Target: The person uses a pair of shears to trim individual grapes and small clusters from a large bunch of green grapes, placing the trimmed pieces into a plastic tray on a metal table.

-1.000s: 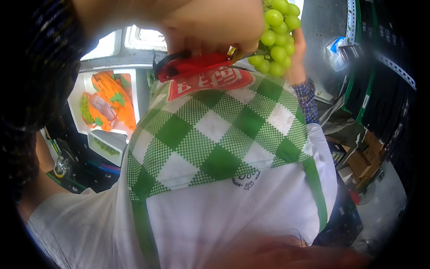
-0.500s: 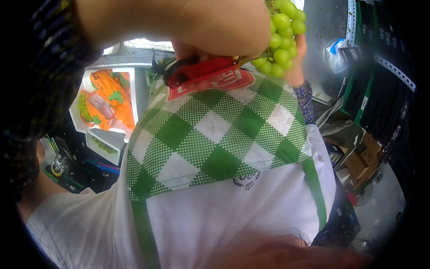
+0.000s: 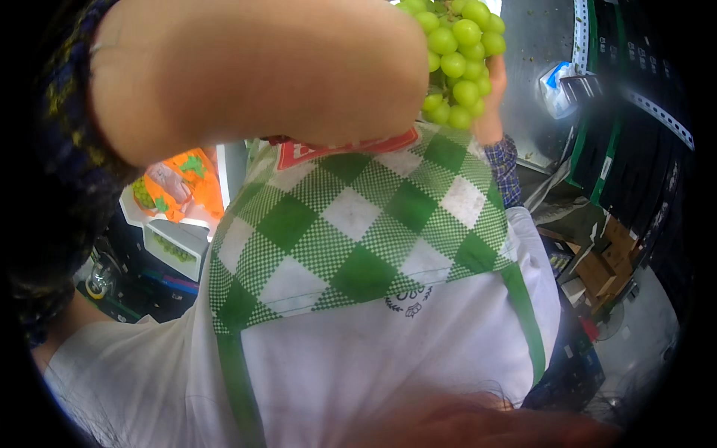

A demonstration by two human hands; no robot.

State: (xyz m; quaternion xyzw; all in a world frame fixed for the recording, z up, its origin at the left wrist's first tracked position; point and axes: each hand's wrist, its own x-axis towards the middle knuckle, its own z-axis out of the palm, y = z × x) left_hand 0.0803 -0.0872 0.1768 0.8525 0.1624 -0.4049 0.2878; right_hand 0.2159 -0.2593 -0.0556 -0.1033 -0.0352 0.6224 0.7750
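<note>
My bare left forearm and the back of my bent left hand (image 3: pixel 358 75) fill the upper part of the view, close to the camera. The left fingers are hidden beneath. A sliver of the red-handled clippers (image 3: pixel 278 140) shows under the wrist, still in that hand. My right hand (image 3: pixel 493 101), partly behind the fruit, is closed on a bunch of green grapes (image 3: pixel 459 63) and holds it up in front of my apron. Left hand and grapes overlap in the view; whether the clipper blades touch the bunch cannot be seen.
White foam boxes (image 3: pixel 172 250) at the left hold green grapes and orange wrapping (image 3: pixel 205 187). Below them is a roll of tape (image 3: pixel 97 284). Dark stacked crates (image 3: pixel 635 97) and a white-and-blue plastic packet (image 3: pixel 556 89) are on the right, cardboard boxes (image 3: pixel 605 269) lower down.
My left hand and forearm have dropped lower, covering the fingers, most of the red clippers and part of the foam box. The grape bunch has shifted slightly left.
</note>
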